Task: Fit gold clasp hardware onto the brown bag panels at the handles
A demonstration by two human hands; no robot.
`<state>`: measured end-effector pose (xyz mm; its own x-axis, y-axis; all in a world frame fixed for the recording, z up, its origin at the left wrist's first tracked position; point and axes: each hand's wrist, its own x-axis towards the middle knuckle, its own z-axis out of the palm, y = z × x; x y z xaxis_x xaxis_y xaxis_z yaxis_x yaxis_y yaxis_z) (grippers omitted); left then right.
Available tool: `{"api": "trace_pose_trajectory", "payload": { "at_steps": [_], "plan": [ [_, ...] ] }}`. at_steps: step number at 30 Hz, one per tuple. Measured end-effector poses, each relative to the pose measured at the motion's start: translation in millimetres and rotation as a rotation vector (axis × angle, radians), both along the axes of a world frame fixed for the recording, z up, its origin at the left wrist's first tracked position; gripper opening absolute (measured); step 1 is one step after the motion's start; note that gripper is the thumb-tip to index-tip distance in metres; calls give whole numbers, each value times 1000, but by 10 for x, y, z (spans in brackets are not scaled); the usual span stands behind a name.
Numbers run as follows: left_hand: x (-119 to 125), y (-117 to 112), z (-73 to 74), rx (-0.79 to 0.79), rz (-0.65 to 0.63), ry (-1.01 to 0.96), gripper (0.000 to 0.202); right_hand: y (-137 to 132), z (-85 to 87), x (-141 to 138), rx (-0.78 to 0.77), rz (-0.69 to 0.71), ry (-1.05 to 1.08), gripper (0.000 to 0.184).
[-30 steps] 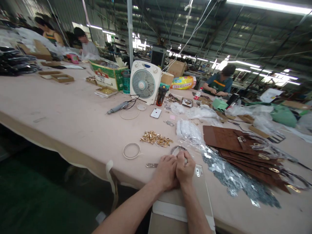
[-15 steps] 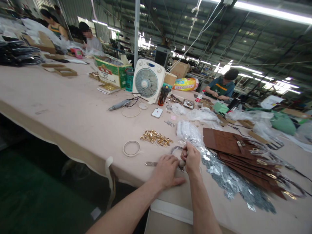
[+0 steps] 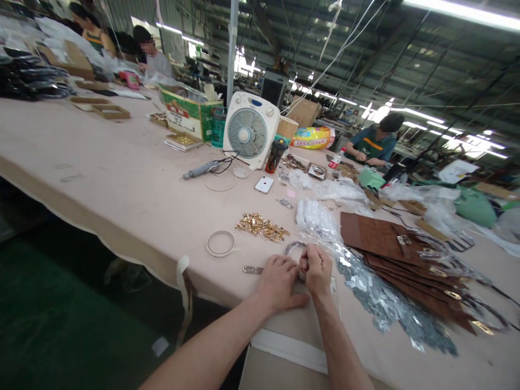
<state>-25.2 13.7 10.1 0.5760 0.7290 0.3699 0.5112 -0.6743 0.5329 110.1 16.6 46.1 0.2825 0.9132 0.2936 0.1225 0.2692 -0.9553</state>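
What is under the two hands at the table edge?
A metal ring curves out from under the right hand, and a flat metal piece lies left of the left hand. The hands cover whatever they grip.

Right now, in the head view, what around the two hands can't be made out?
- The small thing gripped by the right hand: covered by its curled fingers, so the grip's contents are unclear.
- What the left hand presses on: hidden under the palm.
- The flat silver metal strip: its right end runs under the left hand.
- The curved silver chain loop: its lower part is behind both hands.
- The pile of small gold metal fittings: too small to tell shapes.
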Motion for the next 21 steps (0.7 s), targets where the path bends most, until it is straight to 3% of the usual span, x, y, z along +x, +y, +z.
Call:
{"api": "trace_pose_trajectory", "payload": {
  "at_steps": [3,7,9,14,21],
  "plan": [
    [1,-17,30,-9,11,-19,58,2,137,80,59,-10,150,40],
    [12,-22,31,-17,21,-25,66,-16,312,121,227,-19,189,37],
    [15,-16,17,-21,22,-21,65,-27,283,75,225,13,138,40],
    [11,-5,-8,-17,10,-20,55,-20,49,-33,37,38,-94,49],
    [10,-11,33,-19,1,-16,56,-76,73,3,186,12,1,46]
  ]
}}
